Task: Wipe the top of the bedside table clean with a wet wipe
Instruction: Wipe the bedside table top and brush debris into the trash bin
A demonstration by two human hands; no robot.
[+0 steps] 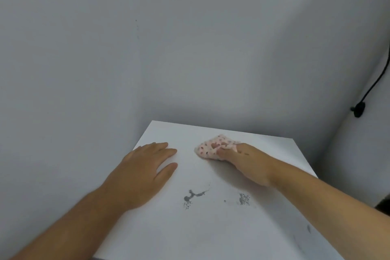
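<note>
Forearms nearest camera, both reaching over white table top (211,228); left hand (143,171) flat on top, fingers together, holding nothing; right hand (242,160) at far side, fingers clamped on bunched spotted wipe (213,146) pressed to top; wipe soft, light, limp, likely damp; best gripped wadded under fingertips; dark smudges (193,195) near middle, not yet wiped

Sitting in the wall corner as a white bench (168,234), carrying a crumpled dotted pink wipe (213,146) toward the far edge, a flat left hand (145,167), and dark smudges (193,195) nearer the front.
</note>
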